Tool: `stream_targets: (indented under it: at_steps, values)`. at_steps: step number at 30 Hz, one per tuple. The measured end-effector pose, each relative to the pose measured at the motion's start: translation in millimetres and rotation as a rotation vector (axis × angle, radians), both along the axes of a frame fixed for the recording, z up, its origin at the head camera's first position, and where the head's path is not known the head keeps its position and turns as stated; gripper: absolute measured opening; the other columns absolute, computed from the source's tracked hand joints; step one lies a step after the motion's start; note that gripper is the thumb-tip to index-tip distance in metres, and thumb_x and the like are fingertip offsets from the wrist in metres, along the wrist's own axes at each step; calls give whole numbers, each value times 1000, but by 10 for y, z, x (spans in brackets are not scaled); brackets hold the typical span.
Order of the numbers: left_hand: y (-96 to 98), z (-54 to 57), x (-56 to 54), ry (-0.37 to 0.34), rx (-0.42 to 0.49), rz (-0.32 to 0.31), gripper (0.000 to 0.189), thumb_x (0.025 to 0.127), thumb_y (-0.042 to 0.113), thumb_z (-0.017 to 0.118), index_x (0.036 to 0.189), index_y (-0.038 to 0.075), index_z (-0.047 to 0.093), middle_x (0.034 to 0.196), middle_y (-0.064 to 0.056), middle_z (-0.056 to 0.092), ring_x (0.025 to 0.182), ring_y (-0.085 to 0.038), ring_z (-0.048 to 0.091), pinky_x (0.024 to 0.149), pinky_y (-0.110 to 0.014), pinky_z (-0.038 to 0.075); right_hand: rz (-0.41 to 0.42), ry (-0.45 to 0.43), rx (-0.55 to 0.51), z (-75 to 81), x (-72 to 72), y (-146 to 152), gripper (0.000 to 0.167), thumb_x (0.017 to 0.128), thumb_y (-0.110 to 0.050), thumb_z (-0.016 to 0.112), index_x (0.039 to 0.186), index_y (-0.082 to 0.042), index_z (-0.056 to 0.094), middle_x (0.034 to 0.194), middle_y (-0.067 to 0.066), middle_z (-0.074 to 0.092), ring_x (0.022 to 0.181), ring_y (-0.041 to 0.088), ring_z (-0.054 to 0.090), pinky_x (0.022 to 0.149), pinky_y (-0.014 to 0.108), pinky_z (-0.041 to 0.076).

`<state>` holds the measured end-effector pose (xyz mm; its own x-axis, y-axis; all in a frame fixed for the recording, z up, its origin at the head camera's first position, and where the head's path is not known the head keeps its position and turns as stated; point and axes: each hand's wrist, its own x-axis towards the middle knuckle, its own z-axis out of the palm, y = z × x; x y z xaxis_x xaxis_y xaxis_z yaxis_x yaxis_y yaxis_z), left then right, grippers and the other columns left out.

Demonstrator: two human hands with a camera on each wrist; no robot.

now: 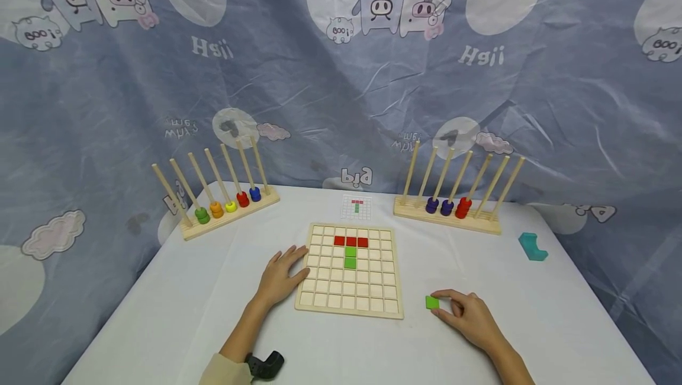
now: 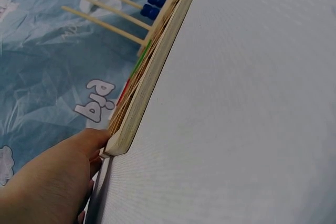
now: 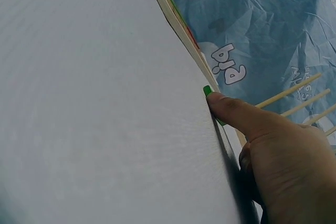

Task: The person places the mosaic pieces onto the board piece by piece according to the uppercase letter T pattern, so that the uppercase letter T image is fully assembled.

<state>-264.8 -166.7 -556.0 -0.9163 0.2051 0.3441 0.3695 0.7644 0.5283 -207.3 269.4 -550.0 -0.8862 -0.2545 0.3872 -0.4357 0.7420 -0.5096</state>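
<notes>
A wooden grid board (image 1: 348, 308) lies in the middle of the table. Three red tiles (image 1: 351, 241) form a row in its upper part, and two green tiles (image 1: 350, 257) run down below the middle one. My left hand (image 1: 279, 275) rests against the board's left edge, fingers spread; the left wrist view shows the thumb at the board's rim (image 2: 142, 95). Right of the board, my right hand (image 1: 471, 318) pinches a small green square tile (image 1: 432, 302) between thumb and forefinger, low over the table. In the right wrist view the thumb covers part of this tile (image 3: 207, 89).
Behind the board lies a card (image 1: 356, 207) with a small coloured grid pattern. Peg racks with coloured beads stand at the back left (image 1: 231, 214) and back right (image 1: 447, 222). A teal curved block (image 1: 533, 247) lies near the right edge. Printed cloth (image 1: 298, 100) hangs behind.
</notes>
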Motion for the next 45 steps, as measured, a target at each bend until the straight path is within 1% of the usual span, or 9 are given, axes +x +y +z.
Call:
stream_targets:
  at_steps: [7, 11, 15, 19, 23, 25, 31, 40, 45]
  values:
    - [14, -9, -8, 4, 5, -3, 51, 86, 35, 63, 131, 13, 53, 133, -2, 51, 129, -24, 39, 109, -45, 21, -18, -41, -17, 2, -49, 19, 24, 73, -30, 78, 96, -28, 68, 45, -21, 27, 39, -2, 24, 60, 30, 38]
    - [9, -8, -8, 8, 2, 1, 51, 86, 35, 63, 131, 13, 53, 133, -2, 52, 129, -24, 39, 109, -45, 21, -4, -49, -57, 9, -121, -1, 25, 75, -30, 77, 97, -25, 68, 46, -18, 29, 39, -1, 26, 72, 40, 43]
    - [4, -4, -5, 10, 2, 1, 51, 86, 35, 63, 131, 12, 53, 132, -2, 52, 128, -24, 39, 109, -46, 22, 12, -49, -121, 15, -216, -63, 25, 75, -27, 77, 99, -24, 68, 47, -16, 32, 40, -1, 27, 56, 33, 45]
    - [-4, 4, 0, 1, 3, -1, 51, 86, 34, 63, 131, 12, 53, 133, -3, 52, 128, -25, 39, 109, -46, 21, 36, -40, -160, 26, -327, -203, 25, 76, -27, 76, 100, -24, 68, 48, -14, 33, 41, -2, 26, 36, 20, 28]
    - [-13, 4, 4, -7, 2, 1, 51, 87, 34, 63, 131, 12, 53, 133, -3, 51, 129, -25, 38, 109, -45, 20, 68, -32, -168, 58, -422, -419, 26, 76, -30, 75, 100, -24, 68, 47, -15, 32, 41, -1, 27, 43, 20, 28]
    - [-13, 4, 1, -9, 5, -1, 51, 87, 34, 63, 131, 12, 53, 133, -3, 51, 129, -24, 38, 109, -46, 20, 92, -24, -172, 81, -461, -538, 26, 76, -31, 76, 100, -24, 68, 47, -16, 32, 41, 0, 27, 53, 24, 37]
    - [1, 5, 1, -3, 12, -1, 51, 86, 34, 63, 131, 12, 53, 133, -3, 51, 129, -24, 39, 109, -46, 20, 178, -28, -188, 132, -561, -912, 27, 75, -32, 76, 100, -23, 69, 47, -17, 32, 41, 0, 27, 82, 52, 40]
    - [9, 21, 13, -5, 16, 2, 50, 86, 34, 63, 130, 12, 54, 133, -4, 52, 128, -24, 40, 109, -45, 21, 250, -55, -159, 117, -628, -1363, 25, 76, -34, 76, 99, -25, 70, 44, -17, 33, 39, 1, 30, 96, 59, 32]
    - [10, 23, 13, 1, 17, -4, 51, 86, 34, 63, 131, 12, 53, 132, -4, 52, 128, -25, 39, 109, -46, 21, 256, -49, -132, 120, -631, -1498, 27, 76, -34, 75, 99, -22, 70, 44, -16, 33, 40, 1, 28, 90, 54, 38]
